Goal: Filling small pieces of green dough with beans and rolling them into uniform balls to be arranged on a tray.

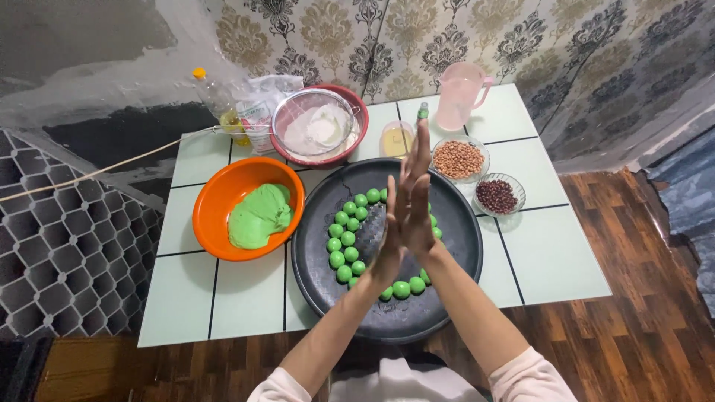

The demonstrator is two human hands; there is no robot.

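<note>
We observe left hand (393,223) and right hand (418,199) pressed flat palm to palm, fingers straight, pointing away, raised above dark round tray (313,260). Anything between palms hidden; we cannot tell. Green dough balls (344,237) lie in curved row on tray, below hands, not touched. Orange bowl (212,201) with green dough lump (259,216) just left of tray on counter (551,253). Glass bowl of peanuts (459,158) and bowl of red beans (497,196) right of tray.
</note>
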